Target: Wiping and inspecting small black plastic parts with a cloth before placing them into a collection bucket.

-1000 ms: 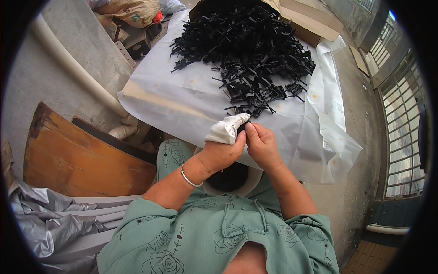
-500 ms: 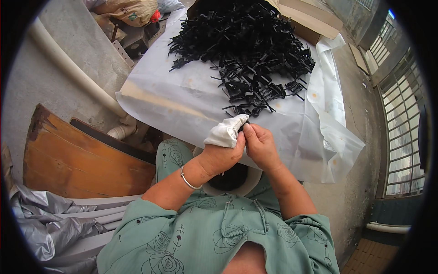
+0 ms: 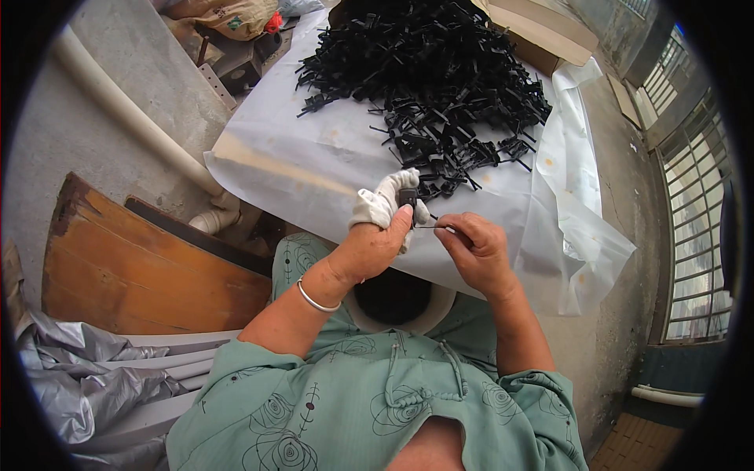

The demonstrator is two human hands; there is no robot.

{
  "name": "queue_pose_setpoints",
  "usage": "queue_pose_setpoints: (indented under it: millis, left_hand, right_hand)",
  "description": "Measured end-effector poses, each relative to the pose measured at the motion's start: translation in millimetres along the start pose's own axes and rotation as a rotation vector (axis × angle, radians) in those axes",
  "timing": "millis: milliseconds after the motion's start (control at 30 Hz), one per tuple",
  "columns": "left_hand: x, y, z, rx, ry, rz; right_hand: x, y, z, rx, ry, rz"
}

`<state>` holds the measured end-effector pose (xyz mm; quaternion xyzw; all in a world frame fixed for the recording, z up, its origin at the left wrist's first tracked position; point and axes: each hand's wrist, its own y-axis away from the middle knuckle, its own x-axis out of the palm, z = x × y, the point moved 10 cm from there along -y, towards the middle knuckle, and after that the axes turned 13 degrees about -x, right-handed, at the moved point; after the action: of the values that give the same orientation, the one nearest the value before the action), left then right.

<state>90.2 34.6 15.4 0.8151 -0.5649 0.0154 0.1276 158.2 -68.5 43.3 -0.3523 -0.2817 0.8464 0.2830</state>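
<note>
My left hand [image 3: 381,235] has white glove cloth over its fingers and a bare thumb. It grips a small black plastic part [image 3: 408,196] upright between thumb and gloved fingers. Just to the right, my right hand [image 3: 477,250] pinches a thin dark strip [image 3: 426,227] that reaches toward the left hand. Whether the strip is joined to the part, I cannot tell. Beyond both hands, a big heap of black plastic pieces [image 3: 440,86] with stick-like ends spreads over the table. Below my hands, between my knees, stands a pale bucket [image 3: 441,308] with dark contents.
White plastic sheeting [image 3: 290,157] covers the table and hangs over its near edge. An open cardboard box [image 3: 542,31] lies at the back. To the left are a curved wooden board [image 3: 149,267], a pale pipe [image 3: 133,118] and silvery sheeting [image 3: 86,385]. A barred window [image 3: 695,228] is at right.
My hands have drawn apart, the right one moving rightward with the thin strip. The black part in my left hand now shows, and the left fingers have turned upward.
</note>
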Motion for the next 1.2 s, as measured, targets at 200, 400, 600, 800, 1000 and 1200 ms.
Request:
queue_pose_setpoints:
  millis: [200, 400, 600, 800, 1000, 1200]
  left_hand:
    - [18.0, 6.9, 4.4, -0.037, -0.199, 0.123]
    - [16.9, 7.4, 13.5, -0.075, -0.229, 0.070]
    - [18.7, 16.5, -1.0, 0.271, -0.606, -0.151]
    - [14.0, 24.2, 3.6, 0.252, -0.742, -0.191]
    - [15.9, 38.6, -30.8, 0.607, -1.027, -0.269]
    - [-19.2, 14.7, -23.4, 0.424, -0.892, -0.319]
  right_hand:
    - [13.5, 6.2, -19.7, 0.305, -0.303, -0.008]
    - [19.5, 9.7, -11.9, 0.217, -0.216, 0.012]
    - [43.1, 19.7, -11.8, 0.304, -0.246, 0.153]
    - [56.0, 24.2, -14.4, 0.303, -0.261, 0.041]
    - [34.8, -0.7, -26.9, 0.272, 0.114, 0.213]
    - [39.5, -15.3, -65.4, 0.260, 0.604, 0.233]
